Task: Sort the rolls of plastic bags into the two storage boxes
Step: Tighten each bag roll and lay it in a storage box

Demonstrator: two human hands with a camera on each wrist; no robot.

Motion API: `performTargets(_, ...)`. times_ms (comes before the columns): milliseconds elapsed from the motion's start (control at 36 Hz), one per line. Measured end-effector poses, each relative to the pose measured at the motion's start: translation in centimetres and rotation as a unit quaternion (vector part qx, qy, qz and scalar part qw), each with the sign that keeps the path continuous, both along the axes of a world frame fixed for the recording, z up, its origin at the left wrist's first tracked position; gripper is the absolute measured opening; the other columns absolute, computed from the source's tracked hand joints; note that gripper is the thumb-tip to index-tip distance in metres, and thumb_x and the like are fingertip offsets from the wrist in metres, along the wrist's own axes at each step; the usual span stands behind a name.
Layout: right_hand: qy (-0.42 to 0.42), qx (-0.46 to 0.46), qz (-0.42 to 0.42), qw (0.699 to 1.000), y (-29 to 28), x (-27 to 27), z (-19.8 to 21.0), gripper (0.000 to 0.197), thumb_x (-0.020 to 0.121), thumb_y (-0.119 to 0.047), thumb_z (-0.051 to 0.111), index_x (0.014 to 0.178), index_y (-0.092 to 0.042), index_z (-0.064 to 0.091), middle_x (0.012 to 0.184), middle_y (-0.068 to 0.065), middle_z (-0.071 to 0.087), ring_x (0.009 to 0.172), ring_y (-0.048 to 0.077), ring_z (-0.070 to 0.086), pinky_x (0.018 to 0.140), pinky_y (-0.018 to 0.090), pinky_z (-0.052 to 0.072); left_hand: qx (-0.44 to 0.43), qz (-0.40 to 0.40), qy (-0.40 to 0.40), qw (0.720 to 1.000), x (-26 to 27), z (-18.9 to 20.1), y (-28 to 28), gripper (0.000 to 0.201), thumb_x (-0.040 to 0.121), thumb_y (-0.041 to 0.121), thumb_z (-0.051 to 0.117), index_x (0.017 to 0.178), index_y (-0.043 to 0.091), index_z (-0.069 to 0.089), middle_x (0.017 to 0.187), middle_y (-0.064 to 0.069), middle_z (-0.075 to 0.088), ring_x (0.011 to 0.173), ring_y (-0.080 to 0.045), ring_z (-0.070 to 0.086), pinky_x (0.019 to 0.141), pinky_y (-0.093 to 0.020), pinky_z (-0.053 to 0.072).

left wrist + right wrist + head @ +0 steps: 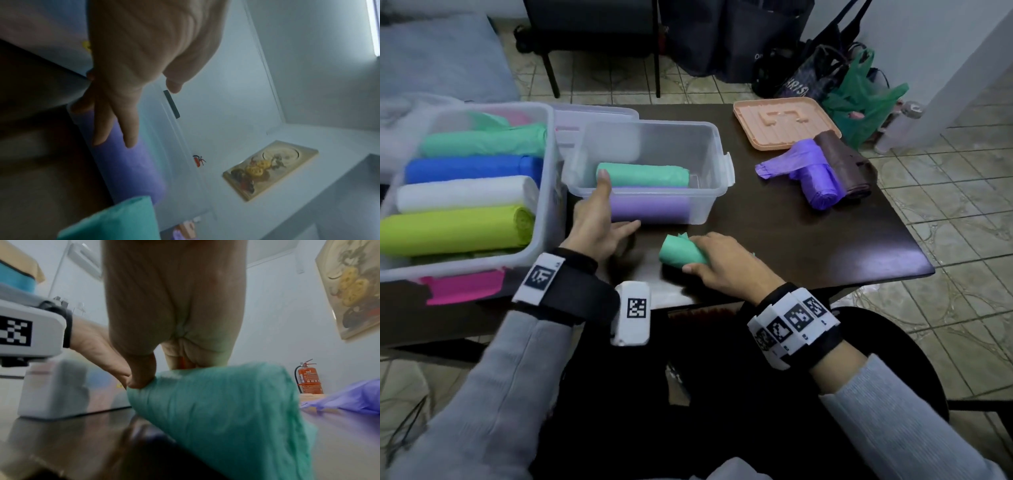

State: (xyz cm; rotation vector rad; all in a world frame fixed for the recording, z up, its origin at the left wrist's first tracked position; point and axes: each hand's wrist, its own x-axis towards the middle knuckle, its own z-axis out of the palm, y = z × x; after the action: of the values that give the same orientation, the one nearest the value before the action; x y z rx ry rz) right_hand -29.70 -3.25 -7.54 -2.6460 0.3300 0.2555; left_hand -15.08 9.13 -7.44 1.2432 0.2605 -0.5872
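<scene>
While the right hand (726, 265) curls its fingers over a small green roll (681, 253) lying on the dark surface (808, 236) near the front edge, the left hand (599, 222) presses against the near wall of the small clear box (654, 171), fingers straight and thumb up over the rim. That box holds a green and a purple roll and has room at its back. Left of it, the big clear box (541, 192) is packed with green, blue, white and lime rolls. A loose purple roll (815, 178) and a brown roll (849, 164) lie near the right edge, next to a peach lid (784, 123), with bare surface between them and the hands. A dark bag on the floor has lettering, too blurry to read.

From the left wrist, straight fingers (115, 123) lie flat on the box wall over the purple roll inside.

From the right wrist, the thumb and fingers (141, 376) pinch the green roll's top; it touches the surface. The extinguisher label is unreadable.
</scene>
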Motion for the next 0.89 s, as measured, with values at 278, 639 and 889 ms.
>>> performTargets(278, -0.083, 0.033, 0.031, 0.996, -1.4, 1.7, 6.2, 0.04, 0.092, -0.033, 0.057, 0.126, -0.012, 0.058, 0.117, 0.009, 0.065, 0.106, 0.024, 0.058, 0.076, 0.025, 0.036, -0.081, 0.08, 0.008, 0.993, -0.3, 0.6, -0.8, 0.04, 0.1, 0.012, 0.043, 0.136, -0.004, 0.038, 0.141, -0.011, 0.038, 0.126, -0.03, 0.044, 0.083, -0.04, 0.051)
performTargets(639, -0.053, 0.003, 0.058, 0.997, -0.1, 9.3, 10.4, 0.044, 0.093, -0.039, 0.053, 0.124, -0.007, 0.056, 0.115, 0.008, 0.061, 0.101, 0.02, 0.056, 0.086, 0.032, 0.044, -0.182, 0.066, -0.009, 0.981, -3.3, -1.6, 1.5, 0.045, 0.101, 0.017, 0.04, 0.141, -0.002, 0.032, 0.133, -0.018, 0.048, 0.098, -0.027, 0.061, 0.074, -0.027, 0.058)
performTargets(889, 0.099, -0.077, 0.123, 0.984, 2.8, 12.8, 8.3, 0.044, 0.098, -0.042, 0.041, 0.126, -0.01, 0.054, 0.126, 0.01, 0.056, 0.111, 0.023, 0.051, 0.086, 0.028, 0.035, -0.227, 0.05, -0.024, 0.972, -3.6, -2.0, 2.0, 0.038, 0.1, 0.013, 0.038, 0.138, 0.009, 0.039, 0.111, -0.001, 0.06, 0.1, -0.022, 0.06, 0.078, -0.027, 0.057)
